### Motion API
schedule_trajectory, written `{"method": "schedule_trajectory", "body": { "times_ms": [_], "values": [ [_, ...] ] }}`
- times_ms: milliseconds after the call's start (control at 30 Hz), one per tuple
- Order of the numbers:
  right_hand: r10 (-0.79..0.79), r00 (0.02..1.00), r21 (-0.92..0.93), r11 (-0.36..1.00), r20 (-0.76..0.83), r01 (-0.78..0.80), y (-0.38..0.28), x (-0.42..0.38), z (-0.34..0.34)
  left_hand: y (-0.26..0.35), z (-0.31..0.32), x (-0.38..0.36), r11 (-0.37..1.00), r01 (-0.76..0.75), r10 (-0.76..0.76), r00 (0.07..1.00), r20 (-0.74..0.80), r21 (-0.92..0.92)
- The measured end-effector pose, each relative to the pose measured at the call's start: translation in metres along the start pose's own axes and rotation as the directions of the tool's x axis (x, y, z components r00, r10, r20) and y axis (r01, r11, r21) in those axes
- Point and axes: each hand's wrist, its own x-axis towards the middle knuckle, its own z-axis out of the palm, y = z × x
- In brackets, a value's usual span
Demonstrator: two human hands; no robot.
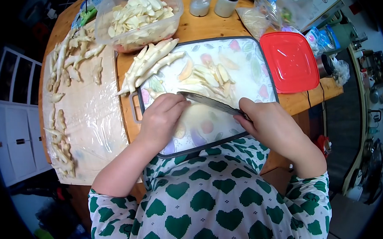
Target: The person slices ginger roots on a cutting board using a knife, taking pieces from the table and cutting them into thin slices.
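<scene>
Right hand (272, 123) grips flat steel knife (210, 102) (probably).

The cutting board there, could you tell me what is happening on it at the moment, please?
A person is slicing on a floral cutting board. The right hand grips a knife, its blade lying across the board towards the left hand, which presses down on something hidden beneath it. Pale cut strips lie on the board, with more in a clear container. A red lid rests to the right.
</scene>
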Motion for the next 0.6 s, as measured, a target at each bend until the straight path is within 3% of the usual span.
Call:
{"method": "schedule_trajectory", "body": {
  "times_ms": [233, 600],
  "values": [
    [0.004, 1.000, 0.068, 0.998, 0.005, -0.004, 0.000, 0.004, -0.010, 0.000, 0.003, -0.002, 1.000, -0.008, 0.008, 1.000, 0.006, 0.013],
    [-0.017, 0.999, 0.017, 1.000, 0.032, 0.017, -0.008, 0.028, 0.004, -0.001, 0.006, -0.002, 0.999, -0.023, 0.024, 1.000, -0.017, 0.038]
  ]
}}
